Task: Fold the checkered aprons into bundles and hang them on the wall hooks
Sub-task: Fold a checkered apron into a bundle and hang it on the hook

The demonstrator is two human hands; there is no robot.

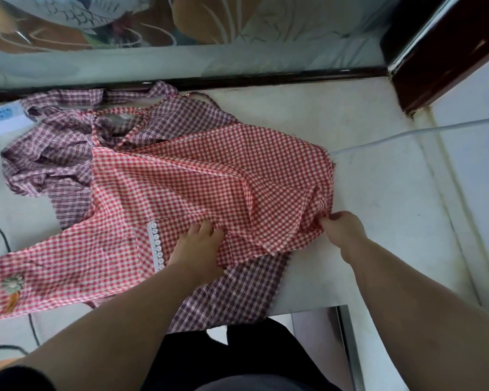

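Countertop (378, 193) bears red apron (195, 179), left hand (195, 249) gripping middle, right hand (342, 230) corner.

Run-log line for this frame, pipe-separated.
stage: folding | left hand grips red apron | right hand pinches red apron edge | purple apron partly underneath, unfolded | hooks not in view
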